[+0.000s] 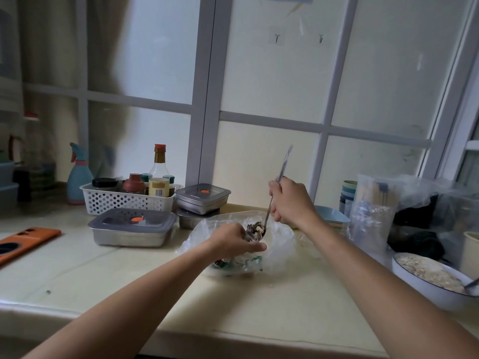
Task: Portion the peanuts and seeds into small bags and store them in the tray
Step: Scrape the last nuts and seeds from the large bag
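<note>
- Left hand [233,239]: fingers curled round neck of small bag [251,235], thumb forward; holds mouth up and open so load can drop in without spill
- Right hand [287,200]: closed tight on spoon [283,163] at mid-handle; handle tilted up and away, bowl low at bag mouth; steep angle suits tipping
- Seeds [256,226]: heaped on spoon bowl, right at small bag's opening; pale piece among them, peanut likely
- Work done over large clear bag [281,238] spread on tabletop [129,281], probably to catch strays
- Lidded steel tray [129,229]: well left, closed; storing not yet begun
</note>
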Tool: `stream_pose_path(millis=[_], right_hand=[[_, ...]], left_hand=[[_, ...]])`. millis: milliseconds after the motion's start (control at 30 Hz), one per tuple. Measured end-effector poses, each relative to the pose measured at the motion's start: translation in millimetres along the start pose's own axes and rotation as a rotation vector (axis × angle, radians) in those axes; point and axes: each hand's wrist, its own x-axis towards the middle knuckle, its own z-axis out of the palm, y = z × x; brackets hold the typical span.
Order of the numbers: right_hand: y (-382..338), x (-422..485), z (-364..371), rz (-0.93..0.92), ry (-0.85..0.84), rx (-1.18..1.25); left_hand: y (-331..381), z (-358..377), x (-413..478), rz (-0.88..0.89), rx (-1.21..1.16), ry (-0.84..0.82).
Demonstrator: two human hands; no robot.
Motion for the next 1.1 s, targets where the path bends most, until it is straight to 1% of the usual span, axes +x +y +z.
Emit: stream_pose_path(millis=[133, 267, 433, 567, 700, 767, 900, 1000, 1100], right_hand=[[-8, 1, 4, -0.107, 0.032, -0.061], [-14, 0, 12, -0.182, 0.024, -0.121], [-17, 0, 13, -0.243, 0.061, -0.186], [-22, 4, 12, -0.267, -0.022, -0.195], [-30, 6, 10, -0.328, -0.069, -0.238], [-33, 5, 9, -0.348, -0.049, -0.269], [-37, 5, 9, -0.409, 0.043, -0.314], [-38, 5, 10, -0.415, 0.066, -0.308], [-39, 5, 11, -0.416, 0.103, -0.306]], left_hand=[[-3, 5, -1, -0.043, -0.099, 0.089], [-7, 8, -1, -0.036, -0.104, 0.111], [-5, 7, -4, -0.046, -0.147, 0.117], [-2, 5, -6, -0.047, -0.226, 0.075], [3, 3, -10, -0.046, -0.315, 0.072], [3, 4, -9, -0.039, -0.342, 0.079], [-1, 5, -6, -0.025, -0.376, 0.071], [-3, 5, -8, -0.035, -0.449, 0.04], [-1, 4, -11, -0.038, -0.469, 0.04]])
